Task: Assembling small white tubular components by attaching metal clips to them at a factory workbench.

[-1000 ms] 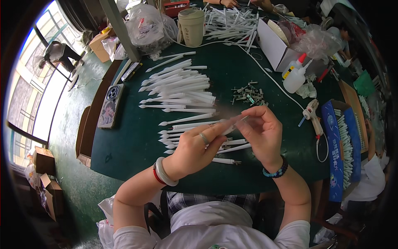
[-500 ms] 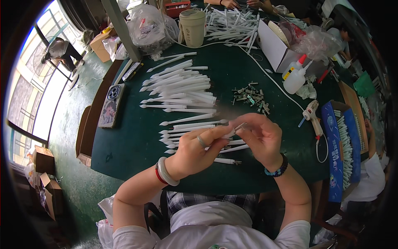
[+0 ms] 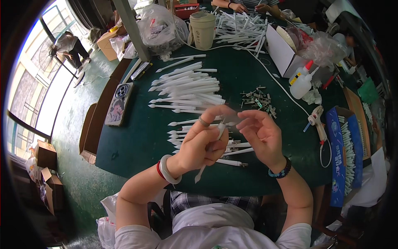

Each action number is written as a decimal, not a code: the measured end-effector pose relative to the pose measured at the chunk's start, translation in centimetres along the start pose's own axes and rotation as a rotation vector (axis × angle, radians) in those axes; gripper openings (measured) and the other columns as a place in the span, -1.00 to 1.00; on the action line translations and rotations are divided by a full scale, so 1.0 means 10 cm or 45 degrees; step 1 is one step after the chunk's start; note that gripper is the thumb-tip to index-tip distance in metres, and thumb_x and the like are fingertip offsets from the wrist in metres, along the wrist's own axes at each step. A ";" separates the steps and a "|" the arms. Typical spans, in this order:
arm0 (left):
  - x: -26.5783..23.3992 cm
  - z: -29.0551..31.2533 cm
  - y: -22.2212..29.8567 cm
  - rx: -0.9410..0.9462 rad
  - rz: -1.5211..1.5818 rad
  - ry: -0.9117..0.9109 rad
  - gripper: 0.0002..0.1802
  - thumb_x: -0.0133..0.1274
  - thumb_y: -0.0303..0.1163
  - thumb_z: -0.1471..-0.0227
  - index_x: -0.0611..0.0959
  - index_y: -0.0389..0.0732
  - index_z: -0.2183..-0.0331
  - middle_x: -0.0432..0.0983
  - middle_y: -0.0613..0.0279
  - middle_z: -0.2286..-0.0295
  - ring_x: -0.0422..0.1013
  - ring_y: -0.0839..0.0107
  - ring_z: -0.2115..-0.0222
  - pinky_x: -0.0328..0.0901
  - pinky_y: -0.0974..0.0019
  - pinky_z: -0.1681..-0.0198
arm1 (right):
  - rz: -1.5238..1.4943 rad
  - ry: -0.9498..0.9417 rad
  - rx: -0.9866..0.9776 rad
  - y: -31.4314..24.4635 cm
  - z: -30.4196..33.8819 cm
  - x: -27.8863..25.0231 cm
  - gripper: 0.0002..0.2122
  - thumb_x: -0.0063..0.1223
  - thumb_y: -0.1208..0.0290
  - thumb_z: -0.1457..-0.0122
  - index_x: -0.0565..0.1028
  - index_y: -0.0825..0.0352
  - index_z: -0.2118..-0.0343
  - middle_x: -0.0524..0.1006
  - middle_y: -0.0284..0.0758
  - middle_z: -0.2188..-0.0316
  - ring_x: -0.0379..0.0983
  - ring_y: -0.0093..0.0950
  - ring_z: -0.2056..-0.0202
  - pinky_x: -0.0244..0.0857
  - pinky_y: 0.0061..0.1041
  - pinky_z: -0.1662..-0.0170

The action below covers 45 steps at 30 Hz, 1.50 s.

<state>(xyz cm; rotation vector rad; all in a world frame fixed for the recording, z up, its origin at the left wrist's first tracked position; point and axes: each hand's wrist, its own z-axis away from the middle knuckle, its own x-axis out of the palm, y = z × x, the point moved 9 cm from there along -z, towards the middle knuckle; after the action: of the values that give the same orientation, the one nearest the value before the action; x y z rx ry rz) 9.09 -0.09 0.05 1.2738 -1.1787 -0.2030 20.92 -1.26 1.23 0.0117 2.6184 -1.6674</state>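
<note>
- L hand (image 3: 201,145), mid-frame: fingers wrapped round one white stick (image 3: 221,129), held aslant, pointed tip down toward bottom of frame, other end up by the index finger; prob. so that end stays exposed & reachable.
- R hand (image 3: 264,141), just right of ctr: thumb & fingers spread, tips blurred, facing the stick's upper end w/ a gap; no item visible btwn them, tho a tiny one can't be ruled out.
- Loose white sticks (image 3: 188,85), ctr-left: mostly side by side, pointed tips to frame left, prob. so each picks up same way round.
- Small parts pile (image 3: 257,99), above R hand: metal/green bits, likely heaped there for easy reach.
- Glue gun (image 3: 318,120), right of frame: lies on green table (image 3: 137,153) near blue box (image 3: 336,153) of white sticks; presumably off to the side to leave the middle free for both hands.
</note>
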 end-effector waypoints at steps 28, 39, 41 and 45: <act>-0.89 -0.25 0.26 0.057 -2.296 0.146 -0.82 0.11 -0.45 0.15 0.63 -0.26 0.39 0.46 0.11 0.42 0.39 0.23 0.39 0.30 0.30 0.27 | 1.293 -0.099 -0.332 0.32 -0.29 -0.30 -0.93 0.02 0.54 0.03 0.40 0.31 0.45 0.43 -0.36 0.48 0.35 -0.39 0.33 0.25 -0.46 0.28; -0.48 -0.25 0.36 0.461 -2.490 0.053 -0.91 0.05 -0.52 0.10 0.53 -0.37 0.52 0.39 0.08 0.36 0.37 0.26 0.44 0.32 0.28 0.34 | 1.145 -0.465 -0.034 0.34 -0.09 -0.14 -0.84 0.11 0.47 0.09 0.47 0.36 0.41 0.43 -0.29 0.45 0.37 -0.33 0.33 0.27 -0.47 0.25; -0.46 -0.22 0.50 0.534 -2.230 0.230 -0.94 0.01 -0.57 0.09 0.48 -0.38 0.51 0.40 0.07 0.34 0.39 0.27 0.46 0.34 0.31 0.40 | 1.129 -0.490 0.003 0.41 -0.07 -0.14 -0.90 0.08 0.52 0.08 0.46 0.37 0.46 0.42 -0.29 0.47 0.37 -0.35 0.32 0.27 -0.47 0.26; -0.37 -0.21 0.51 0.474 -1.646 0.293 -0.95 -0.05 -0.57 0.03 0.47 -0.37 0.43 0.38 0.18 0.57 0.26 0.50 0.64 0.17 0.50 0.58 | 1.043 -0.371 0.085 0.37 -0.11 -0.16 -0.90 0.00 0.60 0.01 0.42 0.37 0.39 0.44 -0.27 0.49 0.41 -0.39 0.45 0.29 -0.53 0.36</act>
<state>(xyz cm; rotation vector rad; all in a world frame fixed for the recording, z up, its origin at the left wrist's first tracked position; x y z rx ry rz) 6.69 5.55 2.41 2.1786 -0.0369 -0.7685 22.60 1.32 -1.58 0.6813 1.9251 -1.3148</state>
